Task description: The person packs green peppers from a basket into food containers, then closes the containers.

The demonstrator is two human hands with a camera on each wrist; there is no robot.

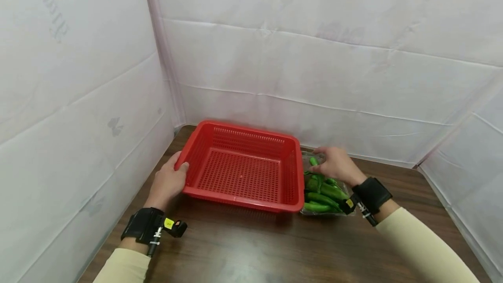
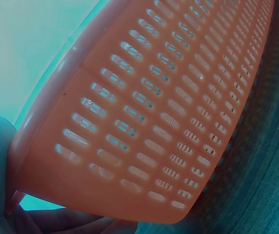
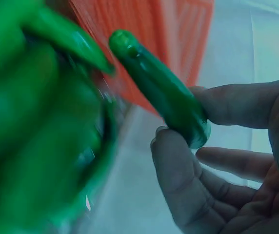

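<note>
The left hand [image 1: 167, 182] grips the red basket's [image 1: 239, 200] left rim. The right hand [image 1: 334, 163] pinches one pepper [image 3: 159, 87] above the tray [image 1: 324, 213] near the table's [image 1: 251, 248] back edge. Light, firm, likely slick; best held mid-body.

By my left grip [image 1: 167, 182] I see a bright red basket [image 1: 243, 167] patterned with rows of small slots. At my right grip [image 1: 334, 165] the peppers [image 1: 324, 191] are glossy green. Under both, the tabletop [image 1: 251, 248] is dark brown woodgrain; my sleeves [image 1: 424, 248] are cream, my wrist straps [image 1: 143, 226] black.
</note>
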